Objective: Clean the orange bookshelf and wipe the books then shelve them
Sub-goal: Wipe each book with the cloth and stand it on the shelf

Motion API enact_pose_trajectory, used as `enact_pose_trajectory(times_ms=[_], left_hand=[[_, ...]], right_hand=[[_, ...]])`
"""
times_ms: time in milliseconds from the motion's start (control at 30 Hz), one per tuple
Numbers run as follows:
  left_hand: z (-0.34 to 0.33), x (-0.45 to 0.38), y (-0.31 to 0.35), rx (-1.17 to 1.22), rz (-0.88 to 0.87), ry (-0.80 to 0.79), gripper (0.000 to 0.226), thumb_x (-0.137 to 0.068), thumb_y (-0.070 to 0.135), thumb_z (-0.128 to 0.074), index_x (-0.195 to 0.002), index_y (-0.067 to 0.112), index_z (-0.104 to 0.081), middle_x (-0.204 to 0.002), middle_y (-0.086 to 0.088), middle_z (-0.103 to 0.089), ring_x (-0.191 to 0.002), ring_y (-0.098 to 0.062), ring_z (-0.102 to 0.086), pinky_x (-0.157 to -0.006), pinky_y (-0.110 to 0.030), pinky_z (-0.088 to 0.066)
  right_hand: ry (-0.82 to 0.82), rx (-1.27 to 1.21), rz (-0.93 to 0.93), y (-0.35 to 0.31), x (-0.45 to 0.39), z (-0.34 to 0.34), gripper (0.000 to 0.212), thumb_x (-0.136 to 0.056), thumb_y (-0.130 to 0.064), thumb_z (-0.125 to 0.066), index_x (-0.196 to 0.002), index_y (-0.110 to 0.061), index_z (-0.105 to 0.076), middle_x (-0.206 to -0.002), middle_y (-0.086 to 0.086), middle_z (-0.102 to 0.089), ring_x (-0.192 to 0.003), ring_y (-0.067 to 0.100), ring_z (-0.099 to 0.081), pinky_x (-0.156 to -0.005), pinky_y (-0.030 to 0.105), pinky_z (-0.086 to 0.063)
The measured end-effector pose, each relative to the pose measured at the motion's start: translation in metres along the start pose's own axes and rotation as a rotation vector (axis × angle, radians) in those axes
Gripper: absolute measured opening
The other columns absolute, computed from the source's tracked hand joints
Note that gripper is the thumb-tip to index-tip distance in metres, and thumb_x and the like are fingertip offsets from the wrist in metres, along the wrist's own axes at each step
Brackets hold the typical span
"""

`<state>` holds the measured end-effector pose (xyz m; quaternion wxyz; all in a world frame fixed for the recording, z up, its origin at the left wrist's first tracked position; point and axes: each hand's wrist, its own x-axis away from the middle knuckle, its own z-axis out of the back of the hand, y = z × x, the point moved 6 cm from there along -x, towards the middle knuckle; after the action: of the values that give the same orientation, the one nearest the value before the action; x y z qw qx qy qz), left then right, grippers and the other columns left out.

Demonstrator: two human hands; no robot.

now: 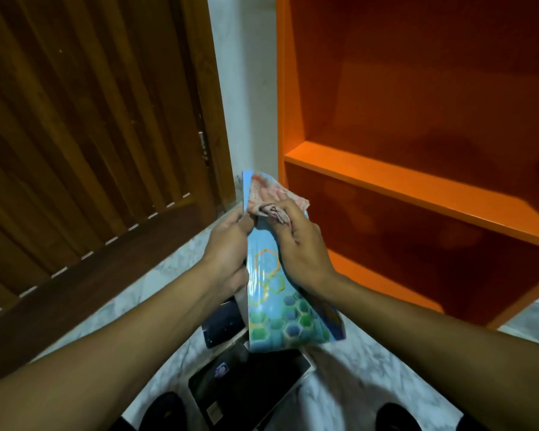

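Wiping step under way: left hand (227, 253) grips blue book (271, 284), right hand (299, 244) presses cloth (273, 194) on its far end. Next, probably: shelve it in orange bookshelf (417, 188), right of hands.

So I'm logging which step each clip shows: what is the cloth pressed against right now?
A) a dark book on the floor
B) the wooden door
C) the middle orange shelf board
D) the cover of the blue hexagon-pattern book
D: the right hand presses the cloth onto the upper cover of the blue book, which the left hand grips at its edge.
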<state>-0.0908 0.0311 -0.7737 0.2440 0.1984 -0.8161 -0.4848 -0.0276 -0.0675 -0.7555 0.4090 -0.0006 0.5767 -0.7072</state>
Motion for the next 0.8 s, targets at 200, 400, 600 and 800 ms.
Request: enact_pose_trajectory(times_ms=[200,400,600,800], left_hand=[[0.037,-0.016,0.024,0.189,0.012,0.209,0.024,-0.108,0.021,-0.038,-0.105,0.014,-0.061,-0.114,-0.022,-0.071,-0.097,-0.040,-0.072,-0.081,-0.061,-0.056],[0.061,-0.017,0.046,0.144,-0.112,0.285,0.026,-0.108,0.022,-0.037,-0.106,0.017,-0.062,-0.118,-0.015,-0.071,-0.100,-0.037,-0.071,-0.086,-0.059,-0.056],[0.071,-0.017,0.063,-0.068,-0.235,0.265,0.027,-0.107,0.022,-0.040,-0.112,0.018,-0.066,-0.111,-0.008,-0.075,-0.108,-0.037,-0.069,-0.092,-0.060,-0.054],[0.052,-0.011,0.073,-0.267,-0.309,0.003,0.027,-0.106,0.017,-0.042,-0.120,0.018,-0.065,-0.108,-0.006,-0.076,-0.092,-0.026,-0.073,-0.079,-0.042,-0.061]], right_hand=[[-0.343,0.024,0.000,0.005,0.034,-0.022,0.032,-0.100,-0.027,-0.051,-0.131,-0.022,-0.058,-0.146,-0.007,-0.052,-0.135,0.006,-0.046,-0.105,0.023,-0.039],[-0.433,-0.049,-0.039,0.011,0.055,-0.032,0.022,-0.097,-0.038,-0.053,-0.116,-0.032,-0.062,-0.117,-0.011,-0.068,-0.115,0.008,-0.061,-0.098,0.041,-0.049],[-0.608,-0.018,-0.127,0.025,0.060,-0.035,0.013,-0.100,-0.026,-0.057,-0.091,-0.035,-0.058,-0.079,-0.024,-0.061,-0.079,-0.010,-0.056,-0.075,0.018,-0.043],[-0.272,-0.123,-0.508,0.069,0.037,0.005,0.040,-0.089,-0.053,-0.060,-0.110,-0.020,-0.055,-0.063,-0.007,-0.051,-0.058,0.013,-0.044,-0.057,0.038,-0.035]])
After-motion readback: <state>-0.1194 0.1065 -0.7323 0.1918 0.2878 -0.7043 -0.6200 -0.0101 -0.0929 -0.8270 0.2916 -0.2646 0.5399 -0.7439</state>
